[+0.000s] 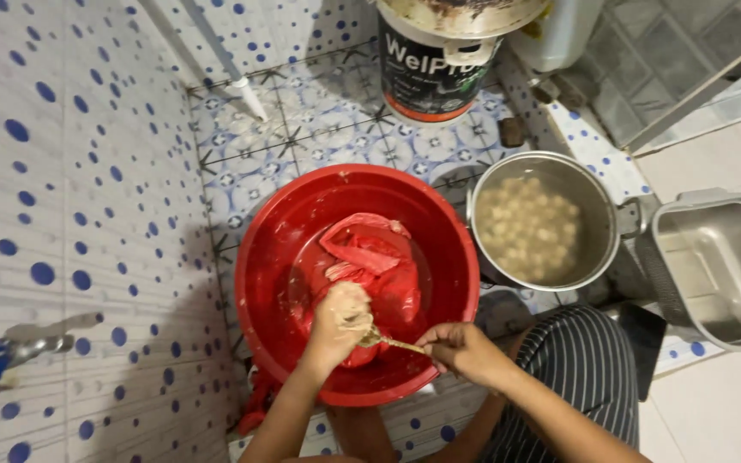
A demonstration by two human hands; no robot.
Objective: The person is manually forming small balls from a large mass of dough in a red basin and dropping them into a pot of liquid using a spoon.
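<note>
Your right hand (465,350) pinches the handle of a metal spoon (386,341), whose bowl meets your left hand (339,321), clenched around a pale doughy lump over the red plastic bag (379,261) in the red basin (268,283) on the tiled floor. You seem mid-portioning; next, steady the spoon to part a piece cleanly, the steel pot (598,210) of pale balls standing just beside the basin

The scene is evenly and fairly brightly lit from overhead — soft indoor light, no hard glare. A dim shadow falls on the dotted tile wall (70,257) at lower left. The red basin (268,257) shows mild sheen on its wet rim. Edges bend from wide-angle distortion — detail is slightly soft throughout.
</note>
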